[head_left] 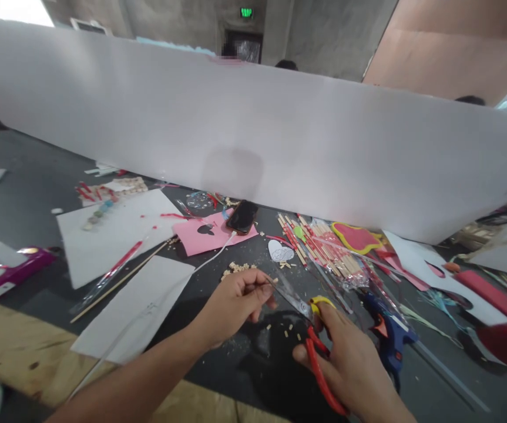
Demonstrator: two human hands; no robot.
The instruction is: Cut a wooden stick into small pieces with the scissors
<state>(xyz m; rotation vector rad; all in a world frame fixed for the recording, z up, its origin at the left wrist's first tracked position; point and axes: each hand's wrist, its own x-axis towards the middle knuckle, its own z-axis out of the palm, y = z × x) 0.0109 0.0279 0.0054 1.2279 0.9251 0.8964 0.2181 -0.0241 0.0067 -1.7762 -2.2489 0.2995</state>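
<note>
My left hand (242, 299) is closed in a pinch near the middle of the dark table, on something small and thin that I cannot make out. To its right, my right hand (345, 352) grips scissors (299, 304) with red and yellow handles. The blades point up and left, their tips close to my left fingertips. Below the blades lie several short pale pieces (289, 332). A pile of small light pieces (239, 268) sits just behind my left hand, and a white heart with line drawing (281, 251) lies beyond the scissors.
A tall white board (253, 129) stands across the back. A phone (242, 217) with a white cable rests on pink paper (191, 238). White sheets (134, 305) lie left, near a purple tool (10, 279). Bundled sticks (323, 247) and a blue glue gun (392, 341) are at the right.
</note>
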